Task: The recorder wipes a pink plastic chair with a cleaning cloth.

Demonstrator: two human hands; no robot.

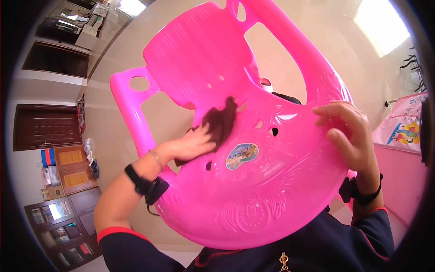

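Note:
A bright pink plastic armchair [251, 190] is tilted before me, its seat edge close to my torso and its ribbed backrest [200, 51] pointing away. My left hand [192, 144] presses a dark brown cloth [221, 124] against the seat near the backrest. Part of the cloth is bunched ahead of the fingers, and the hand looks slightly blurred. My right hand [350, 132] grips the seat's right side at the foot of the armrest [292, 51], thumb apart from the curled fingers. A picture sticker [242, 156] lies mid-seat, among moulded patterns and several holes.
Pale glossy floor [340, 37] surrounds the chair. On the right stands a pink surface with a cartoon-printed cover [404, 125]. Along the left are a glass-fronted bookcase [64, 234], a wooden cabinet [74, 166] and a dark door [47, 127]. Cluttered equipment [88, 30] stands at the upper left.

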